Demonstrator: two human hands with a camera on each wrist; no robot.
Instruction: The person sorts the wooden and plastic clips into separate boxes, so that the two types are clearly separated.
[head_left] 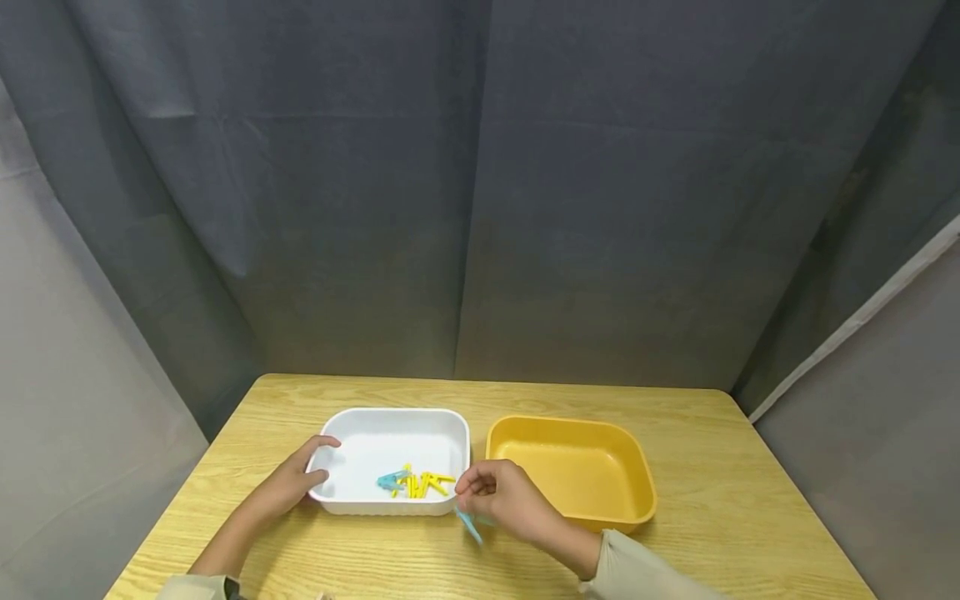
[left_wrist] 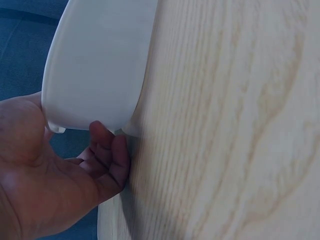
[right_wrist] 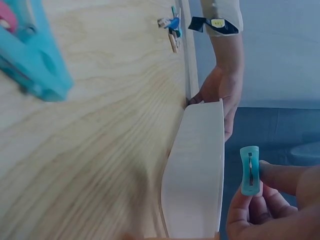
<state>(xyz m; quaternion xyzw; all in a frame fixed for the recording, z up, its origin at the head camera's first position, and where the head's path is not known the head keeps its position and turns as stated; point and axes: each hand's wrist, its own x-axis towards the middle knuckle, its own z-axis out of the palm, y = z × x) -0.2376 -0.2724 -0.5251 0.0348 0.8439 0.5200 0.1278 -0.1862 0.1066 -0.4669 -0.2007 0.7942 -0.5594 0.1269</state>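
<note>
My right hand [head_left: 512, 500] pinches a light blue clothespin [head_left: 468, 526] between thumb and fingers, just off the front right corner of a white tray [head_left: 390, 506]. Seen from the right wrist, the clothespin [right_wrist: 250, 171] is end-on with its metal spring showing. At the tray's left end my left hand [head_left: 287, 483] grips the wall, with fingertips over the rim. The left wrist view shows its curled fingers [left_wrist: 107, 155] against the tray's outer end. Several yellow clothespins [head_left: 425, 485] and a blue clothespin [head_left: 392, 481] lie inside the tray towards the front.
A yellow tray [head_left: 570, 427] stands right of the white one, behind my right forearm. In the right wrist view, a blurred teal object [right_wrist: 37, 60] with some pink is close to the camera, and several small items [right_wrist: 172, 27] lie farther along the wooden table [right_wrist: 110, 125]. Grey curtains [head_left: 465, 208] surround it.
</note>
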